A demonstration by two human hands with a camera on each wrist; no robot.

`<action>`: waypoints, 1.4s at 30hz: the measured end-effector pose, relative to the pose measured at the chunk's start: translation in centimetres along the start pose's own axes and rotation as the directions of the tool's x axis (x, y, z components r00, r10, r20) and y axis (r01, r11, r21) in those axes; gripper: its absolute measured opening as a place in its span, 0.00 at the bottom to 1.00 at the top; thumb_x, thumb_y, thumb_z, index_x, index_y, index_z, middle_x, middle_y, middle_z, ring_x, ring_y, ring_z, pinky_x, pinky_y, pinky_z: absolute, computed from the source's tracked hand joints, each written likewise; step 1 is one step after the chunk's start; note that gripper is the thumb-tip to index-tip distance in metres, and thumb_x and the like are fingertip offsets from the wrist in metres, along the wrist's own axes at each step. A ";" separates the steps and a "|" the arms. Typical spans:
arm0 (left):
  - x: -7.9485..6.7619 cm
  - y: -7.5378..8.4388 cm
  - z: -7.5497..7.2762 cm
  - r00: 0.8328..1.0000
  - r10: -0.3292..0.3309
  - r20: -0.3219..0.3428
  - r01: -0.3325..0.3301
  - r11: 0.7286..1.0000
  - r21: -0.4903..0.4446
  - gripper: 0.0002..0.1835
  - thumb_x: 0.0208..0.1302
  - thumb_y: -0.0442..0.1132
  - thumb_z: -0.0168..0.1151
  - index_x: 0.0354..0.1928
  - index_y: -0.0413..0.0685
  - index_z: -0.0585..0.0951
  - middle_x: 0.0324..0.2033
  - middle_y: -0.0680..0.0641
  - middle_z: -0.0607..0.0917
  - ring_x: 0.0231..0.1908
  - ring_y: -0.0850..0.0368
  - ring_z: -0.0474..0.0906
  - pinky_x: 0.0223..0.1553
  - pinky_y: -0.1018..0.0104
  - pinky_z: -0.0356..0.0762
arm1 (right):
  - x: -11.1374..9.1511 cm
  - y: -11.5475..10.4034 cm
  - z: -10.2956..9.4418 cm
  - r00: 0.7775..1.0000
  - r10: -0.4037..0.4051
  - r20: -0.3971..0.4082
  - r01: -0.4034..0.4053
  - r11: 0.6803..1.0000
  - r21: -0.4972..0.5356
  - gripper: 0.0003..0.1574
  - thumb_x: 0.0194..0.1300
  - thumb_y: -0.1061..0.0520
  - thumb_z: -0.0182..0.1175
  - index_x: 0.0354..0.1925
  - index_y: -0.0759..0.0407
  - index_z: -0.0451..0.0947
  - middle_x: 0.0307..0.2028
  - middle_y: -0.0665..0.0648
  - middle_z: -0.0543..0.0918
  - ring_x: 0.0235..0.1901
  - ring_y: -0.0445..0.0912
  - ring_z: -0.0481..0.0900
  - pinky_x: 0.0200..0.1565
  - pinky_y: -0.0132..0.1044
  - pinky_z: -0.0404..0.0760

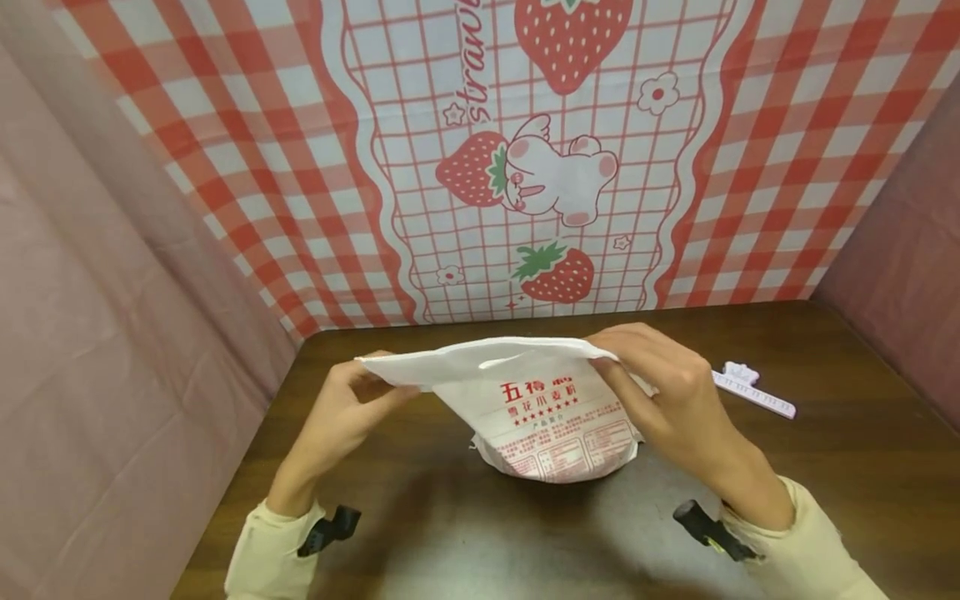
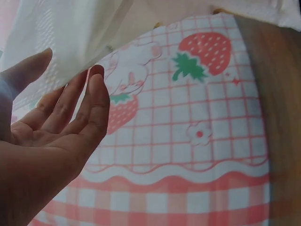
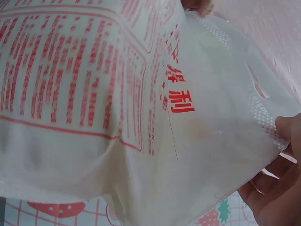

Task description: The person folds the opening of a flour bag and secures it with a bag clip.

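Note:
A white flour bag (image 1: 562,442) with red printing stands over the dark table, its lower part bulging and its top pulled wide and flat. At the bag's upper left corner, my left hand (image 1: 341,404) pinches the edge between thumb and fingers. My right hand (image 1: 667,392) grips the opposite upper corner, thumb on the near side. A handle slit shows just below the top edge. In the left wrist view the left hand (image 2: 61,117) has the thin bag (image 2: 89,28) between thumb and fingers. Close up in the right wrist view, the right thumb presses the dotted strip beside the slit.
A pale purple, ruler-like strip (image 1: 757,396) with a white shaped tab lies on the table (image 1: 840,475), beyond the right hand. A red checked cloth with strawberries (image 1: 555,275) hangs behind. Pink curtains (image 1: 112,333) close off both sides.

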State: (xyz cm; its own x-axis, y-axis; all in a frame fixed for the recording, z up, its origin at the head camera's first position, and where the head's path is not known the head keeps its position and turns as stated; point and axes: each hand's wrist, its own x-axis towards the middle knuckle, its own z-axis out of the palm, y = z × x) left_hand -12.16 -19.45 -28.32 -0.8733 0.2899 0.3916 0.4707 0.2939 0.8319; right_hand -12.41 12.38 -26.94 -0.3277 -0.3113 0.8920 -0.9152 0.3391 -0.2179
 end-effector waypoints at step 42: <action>4.2 1.6 4.6 0.888 0.226 -0.400 -0.277 0.958 -0.072 0.09 0.54 0.24 0.58 0.39 0.29 0.78 0.29 0.35 0.81 0.22 0.56 0.75 0.23 0.70 0.73 | 0.2 5.4 -3.9 0.824 0.547 0.145 -0.562 0.822 0.089 0.13 0.61 0.57 0.56 0.44 0.50 0.80 0.30 0.52 0.80 0.21 0.46 0.75 0.20 0.36 0.77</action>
State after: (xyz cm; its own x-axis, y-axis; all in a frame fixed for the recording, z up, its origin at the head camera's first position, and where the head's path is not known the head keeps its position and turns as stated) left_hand -14.51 -13.57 -27.09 -0.7195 -0.0407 0.6933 0.6835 0.1355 0.7173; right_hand -16.48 17.62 -26.42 -0.8050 -0.1995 0.5587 -0.5895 0.3745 -0.7157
